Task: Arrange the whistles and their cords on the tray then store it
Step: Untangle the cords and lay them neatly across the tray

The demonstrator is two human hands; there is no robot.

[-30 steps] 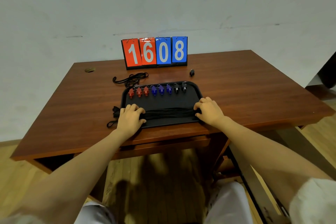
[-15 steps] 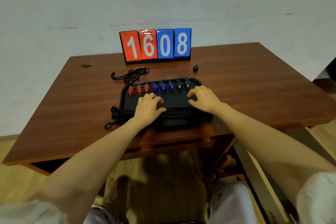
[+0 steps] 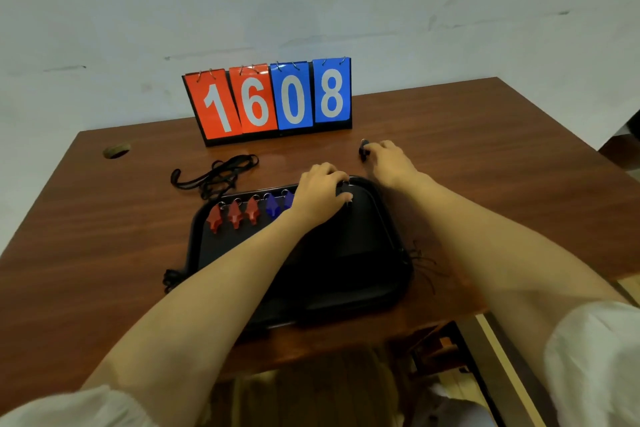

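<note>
Right hand point(image 3: 388, 158) is pinching the lone black whistle point(image 3: 363, 151) on the table point(image 3: 491, 177), just past the tray's point(image 3: 389, 222) far right corner. Left hand point(image 3: 322, 194) is curling over the right end of the whistle row inside the tray's far edge; whether it's gripping one, can't tell. Red whistles point(image 3: 235, 215) and blue whistles point(image 3: 273, 206) are lying side by side, long axes running near-to-far, rings pointing at the far rim.

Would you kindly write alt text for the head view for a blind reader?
A person's right hand touches a lone black whistle on a wooden table, while the left hand covers the far right corner of a black tray holding red whistles and blue whistles in a row. Beyond it are a scoreboard reading 1608 and loose black cords.
</note>
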